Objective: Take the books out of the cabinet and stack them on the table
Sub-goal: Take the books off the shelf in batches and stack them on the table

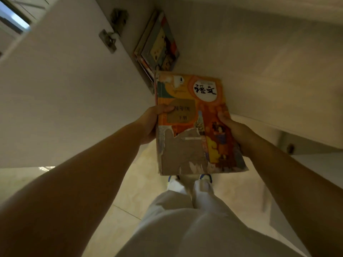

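Orange illustrated textbook with torn, peeling cover [194,125] held flat in front of open white cabinet [259,62], above tiled floor. Left hand [150,123] grips book's left edge, thumb on cover; right hand [235,130] grips right edge. Remaining pile of colourful books [157,47] leans against cabinet's left inner wall. Tabletop not in view.

Risks: torn cover paper likely snags or rips further under thumb pressure; edge-only hold may let book sag or slip; leaning pile could topple on next pull.
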